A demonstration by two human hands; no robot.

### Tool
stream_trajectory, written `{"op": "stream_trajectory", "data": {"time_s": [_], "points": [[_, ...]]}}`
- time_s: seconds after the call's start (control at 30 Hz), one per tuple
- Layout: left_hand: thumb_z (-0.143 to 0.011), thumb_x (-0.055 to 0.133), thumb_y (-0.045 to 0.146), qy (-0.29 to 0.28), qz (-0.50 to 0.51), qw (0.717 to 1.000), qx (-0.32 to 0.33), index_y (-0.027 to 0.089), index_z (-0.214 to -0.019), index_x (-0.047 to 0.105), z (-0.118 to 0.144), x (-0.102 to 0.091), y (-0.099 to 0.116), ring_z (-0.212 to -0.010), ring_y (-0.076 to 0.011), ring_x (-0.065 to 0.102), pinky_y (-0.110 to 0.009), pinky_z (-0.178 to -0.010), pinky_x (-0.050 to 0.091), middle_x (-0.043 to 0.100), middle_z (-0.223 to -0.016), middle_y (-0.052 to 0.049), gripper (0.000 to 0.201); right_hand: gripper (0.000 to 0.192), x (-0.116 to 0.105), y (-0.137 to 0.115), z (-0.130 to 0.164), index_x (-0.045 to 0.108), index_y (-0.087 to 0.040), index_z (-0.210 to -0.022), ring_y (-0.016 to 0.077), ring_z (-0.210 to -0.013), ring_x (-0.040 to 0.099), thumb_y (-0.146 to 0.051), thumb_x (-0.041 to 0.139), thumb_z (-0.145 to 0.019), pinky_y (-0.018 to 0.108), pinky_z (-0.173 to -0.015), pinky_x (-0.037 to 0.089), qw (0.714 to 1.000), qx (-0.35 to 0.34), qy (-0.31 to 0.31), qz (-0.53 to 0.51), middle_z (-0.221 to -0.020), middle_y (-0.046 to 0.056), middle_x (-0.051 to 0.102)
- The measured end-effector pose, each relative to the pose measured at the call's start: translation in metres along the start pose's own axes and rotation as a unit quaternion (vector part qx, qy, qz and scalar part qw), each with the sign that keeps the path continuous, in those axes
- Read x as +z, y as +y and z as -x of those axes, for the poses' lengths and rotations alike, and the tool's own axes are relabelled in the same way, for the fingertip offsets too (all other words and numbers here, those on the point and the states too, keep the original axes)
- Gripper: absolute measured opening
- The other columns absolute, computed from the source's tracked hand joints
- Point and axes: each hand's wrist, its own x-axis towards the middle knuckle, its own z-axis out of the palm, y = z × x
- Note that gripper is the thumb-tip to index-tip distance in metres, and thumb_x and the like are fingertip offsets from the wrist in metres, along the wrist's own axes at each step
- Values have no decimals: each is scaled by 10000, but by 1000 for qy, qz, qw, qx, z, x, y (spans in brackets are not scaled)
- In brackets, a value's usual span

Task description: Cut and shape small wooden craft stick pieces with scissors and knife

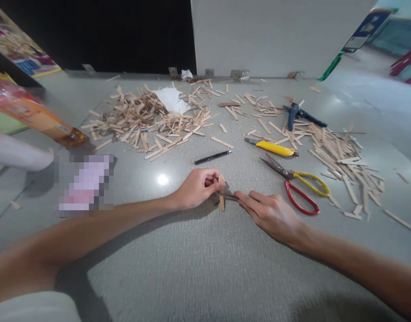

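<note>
Sticks (222, 199) crossing at table (192, 268) centre, joining step underway. Left hand (197, 188) pinching upright one; right hand (270, 214) pressing flat piece from 3 o'clock. Next, I judge: steady alignment. Scissors (297, 188) lying at 2 o'clock.

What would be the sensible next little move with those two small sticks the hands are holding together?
Probably keep pressing the two pieces together. The left hand pinches the upright wooden stick, while the right hand holds a second stick against it crosswise; the joint looks unsupported otherwise.

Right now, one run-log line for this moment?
left hand: pinches upright wooden stick | right hand: fingertips at stick | scissors: idle beside
</note>
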Motion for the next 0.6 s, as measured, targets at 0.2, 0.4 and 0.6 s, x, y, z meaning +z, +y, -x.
{"op": "stream_trajectory", "data": {"time_s": [0.2,0.4,0.6], "points": [[-952,679,341,-2,-2,1000,-3,179,-799,649,1,-1,2,-624,-130,622,-221,-579,487,671,-700,-11,225,424,-1,2,-2,779,-135,-1262,132,-515,574,-210,368,-1191,284,-463,368,1000,-17,1,-9,-758,30,718],[-935,705,350,-6,0,1000,-4,182,-792,646,0,-1,1,-628,-127,612,-223,-591,491,632,-682,11,229,447,5,0,1,792,-139,-1318,132,-530,598,-273,380,-1205,263,-460,403,999,26,41,-23,-750,39,718],[-936,699,338,-10,7,1000,-2,180,-784,637,-2,-1,0,-610,-114,586,-213,-580,468,609,-674,24,228,511,3,-2,-1,797,-125,-1286,132,-528,602,-290,319,-1220,264,-455,379,998,36,50,-15,-723,33,704]]}}
